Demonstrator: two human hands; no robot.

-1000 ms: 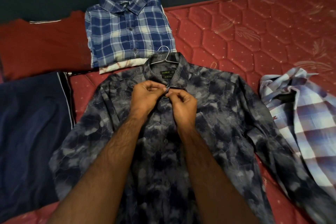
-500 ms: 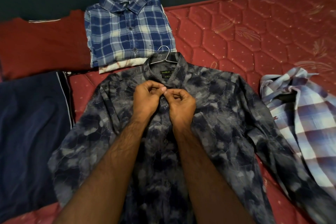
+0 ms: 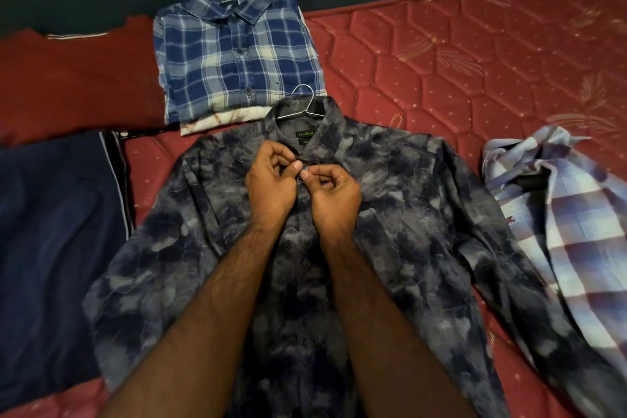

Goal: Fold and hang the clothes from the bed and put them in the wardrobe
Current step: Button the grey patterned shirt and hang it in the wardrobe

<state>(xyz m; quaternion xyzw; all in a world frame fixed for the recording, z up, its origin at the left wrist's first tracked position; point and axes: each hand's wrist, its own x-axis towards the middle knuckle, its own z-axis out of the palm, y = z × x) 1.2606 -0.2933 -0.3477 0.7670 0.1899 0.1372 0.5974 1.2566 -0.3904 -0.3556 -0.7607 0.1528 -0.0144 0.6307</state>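
Head view: both hands mid-frame on shirt (image 3: 390,214)
left hand (image 3: 269,185): pinching placket
right hand (image 3: 334,195): pinching button, shifted slightly lower since before
meaning: buttoning on hanger (image 3: 302,105), unfinished

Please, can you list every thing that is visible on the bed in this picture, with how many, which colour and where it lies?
dark grey-blue mottled shirt: 1, grey and navy, spread flat in the middle, on a hanger
thin metal wire hanger: 1, silver, hook showing above the mottled shirt's collar
folded blue checked shirt: 1, blue and white, behind the mottled shirt
white folded cloth: 1, white with reddish marks, under the checked shirt
crumpled pale checked shirt: 1, light blue, white and maroon, at the right
red garment: 1, red, far left
navy garment: 1, navy with white piping, near left
quilted red mattress: 1, red, under everything
left hand: pinches the mottled shirt's placket below the collar
right hand: pinches the same placket
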